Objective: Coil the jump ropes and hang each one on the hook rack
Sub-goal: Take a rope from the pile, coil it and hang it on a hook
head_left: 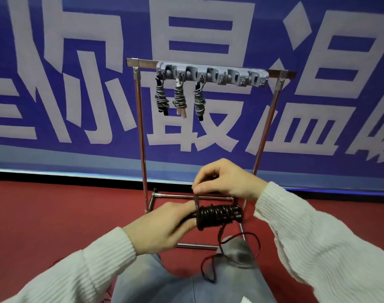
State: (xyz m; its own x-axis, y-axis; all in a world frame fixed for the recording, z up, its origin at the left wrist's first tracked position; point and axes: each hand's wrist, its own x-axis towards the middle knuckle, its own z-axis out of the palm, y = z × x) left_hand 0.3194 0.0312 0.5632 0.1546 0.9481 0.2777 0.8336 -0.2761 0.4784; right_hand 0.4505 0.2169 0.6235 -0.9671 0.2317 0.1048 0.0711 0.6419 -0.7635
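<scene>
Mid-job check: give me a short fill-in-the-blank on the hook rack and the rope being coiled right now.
1. The number of coiled ropes hanging on the hook rack is ____.
2. The black rope being coiled is wound round the fingers of the ____ hand.
3. The right hand pinches the rope strand ____ the coil.
4. The rope's loose tail trails down over the person's ____.

Missing words: three; left; above; legs

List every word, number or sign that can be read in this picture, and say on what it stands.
"最": white, whole, on the blue banner, behind the hook rack.
"温": same banner, to the right; its top is cut off by the frame.
Probably "你": same banner, to the left; partly cut off, not certain.
Far right character: cut off, unreadable.
Hook rack and hung jump ropes: no text visible.
</scene>
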